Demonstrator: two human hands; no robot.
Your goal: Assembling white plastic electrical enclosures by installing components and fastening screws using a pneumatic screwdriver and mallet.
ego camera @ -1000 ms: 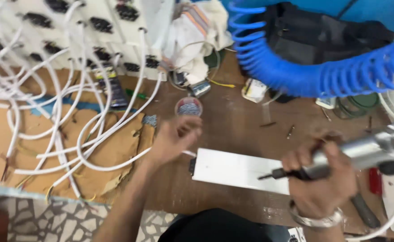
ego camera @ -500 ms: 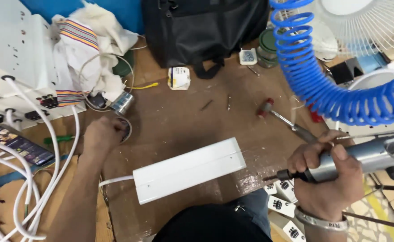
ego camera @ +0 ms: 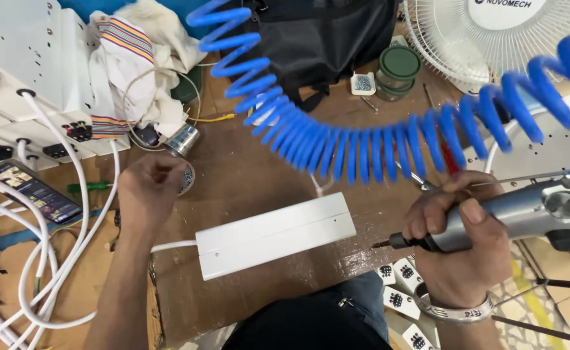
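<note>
Since half a second ago your view has shifted, so the white box (ego camera: 276,235) now sits closer to the middle of the wooden bench (ego camera: 246,175), and your left hand (ego camera: 148,193) stays at the small round tin (ego camera: 186,178).

Nearest you, just right of the white box, your right hand (ego camera: 455,238) is wrapped firmly around the grey pneumatic screwdriver (ego camera: 512,217), its dark bit pointing toward the box's right end but not touching it. Left of the box and a little beyond it, your left hand is curled loosely over the tin, fingers bent down into it; whether they pinch anything I cannot tell. Take one piece cleanly with your fingertips, and hold the driver level meanwhile. Beyond the box, the blue coiled hose (ego camera: 363,139) arcs across the bench.
</note>
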